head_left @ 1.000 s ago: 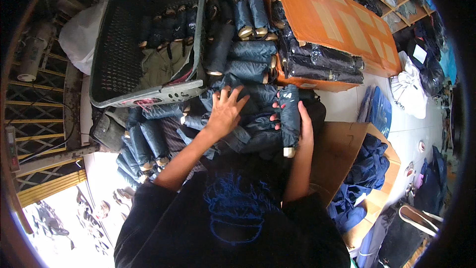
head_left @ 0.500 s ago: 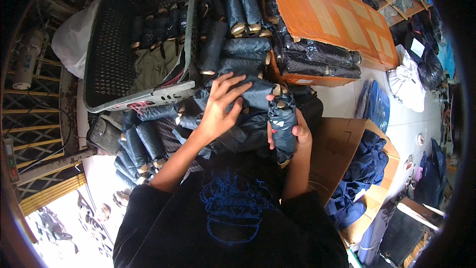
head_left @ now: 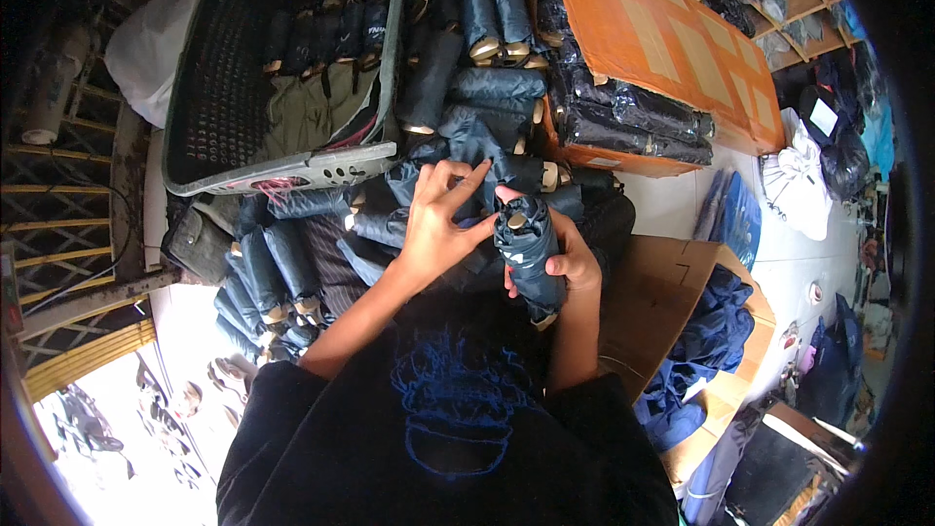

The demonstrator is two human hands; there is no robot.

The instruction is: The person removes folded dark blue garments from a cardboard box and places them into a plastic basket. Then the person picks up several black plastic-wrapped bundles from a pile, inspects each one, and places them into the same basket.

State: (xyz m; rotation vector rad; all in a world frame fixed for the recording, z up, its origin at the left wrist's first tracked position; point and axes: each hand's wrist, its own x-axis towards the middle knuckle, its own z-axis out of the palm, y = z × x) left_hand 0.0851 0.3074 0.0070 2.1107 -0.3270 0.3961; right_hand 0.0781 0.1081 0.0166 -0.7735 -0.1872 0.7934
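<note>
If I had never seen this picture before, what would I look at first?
Probably the two hands in the middle: the right hand grips a rolled dark blue umbrella, and the left hand touches its top end with spread fingers. Around them lies a heap of similar rolled umbrellas. A bright orange cardboard box stands out at the upper right, and a dark plastic basket at the upper left.

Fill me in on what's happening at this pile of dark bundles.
A person is handling a dark folded umbrella. The right hand grips it upright, while the left hand touches its top end with its fingertips. Around them lie many similar rolled umbrellas, more in a grey plastic basket, and an orange cardboard box sits beyond.
</note>
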